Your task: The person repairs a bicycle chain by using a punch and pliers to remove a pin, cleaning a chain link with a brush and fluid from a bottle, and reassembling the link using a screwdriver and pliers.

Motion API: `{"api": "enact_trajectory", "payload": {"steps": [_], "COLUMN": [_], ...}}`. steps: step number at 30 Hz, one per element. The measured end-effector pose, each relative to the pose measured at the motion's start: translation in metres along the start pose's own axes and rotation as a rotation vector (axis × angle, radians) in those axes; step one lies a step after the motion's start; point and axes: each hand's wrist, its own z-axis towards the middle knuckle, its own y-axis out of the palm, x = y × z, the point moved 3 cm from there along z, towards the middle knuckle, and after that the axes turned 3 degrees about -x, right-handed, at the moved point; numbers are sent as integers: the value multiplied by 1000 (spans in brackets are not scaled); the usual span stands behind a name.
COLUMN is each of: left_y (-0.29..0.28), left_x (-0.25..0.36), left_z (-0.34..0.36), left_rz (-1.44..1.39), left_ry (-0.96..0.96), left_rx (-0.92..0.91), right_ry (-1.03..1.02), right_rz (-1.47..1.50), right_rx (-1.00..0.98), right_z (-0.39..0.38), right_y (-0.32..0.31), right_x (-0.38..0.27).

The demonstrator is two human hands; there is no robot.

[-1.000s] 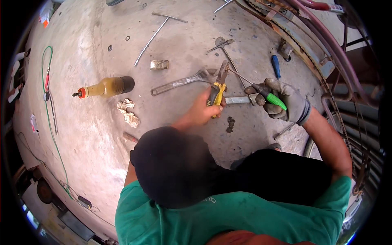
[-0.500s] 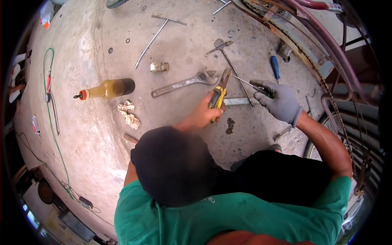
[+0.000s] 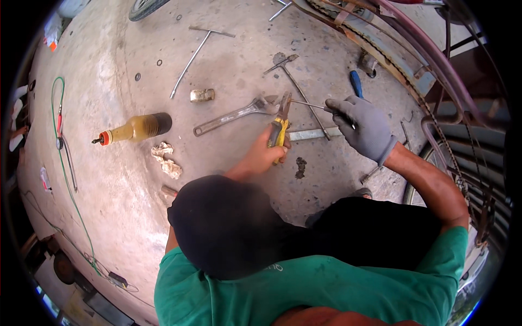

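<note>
My left hand [image 3: 260, 154], bare, is closed on a pair of pliers [image 3: 278, 133] with yellow and black handles, jaws pointing away from me. My right hand [image 3: 365, 127], in a grey glove, grips a thin-shafted screwdriver [image 3: 309, 104]; its dark handle is partly hidden by the fingers. The shaft's tip is at the pliers' jaws; whether it is clamped there I cannot tell. Just beyond the pliers lies an adjustable wrench [image 3: 231, 116]. A flat metal bar [image 3: 312, 133] and a T-handle tool [image 3: 302, 93] lie beneath and between my hands. A dark round shape hides part of my left arm.
A bottle of yellowish liquid [image 3: 136, 128] lies left, near a crumpled rag [image 3: 165, 158] and a small metal cylinder [image 3: 202, 95]. Another T-handle wrench [image 3: 191, 62] lies farther off. A blue handle [image 3: 355, 83] rests beyond my glove. A purple frame with a chain [image 3: 429, 60] stands right.
The whole view has shifted slightly. My right hand has turned a little around the screwdriver, whose tip stays by the pliers' jaws. My left hand keeps its hold on the pliers.
</note>
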Motion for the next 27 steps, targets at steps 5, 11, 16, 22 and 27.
{"api": "enact_trajectory", "payload": {"steps": [5, 11, 16, 22, 27], "left_y": [1, -1, -5, 3, 9], "left_x": [4, -3, -14, -4, 3], "left_z": [-3, -7, 3, 2, 2], "left_rz": [-25, 79, 131, 110, 41], "left_ry": [6, -66, -20, 16, 54], "left_rx": [-3, 4, -1, -1, 10], "right_ry": [795, 862, 237, 763, 362], "right_rz": [1001, 1002, 201, 735, 182], "right_rx": [-438, -637, -50, -518, -188], "right_z": [-1, -16, -10, -7, -14], "right_y": [10, 29, 12, 10, 20], "right_x": [1, 2, 4, 2, 14]}}
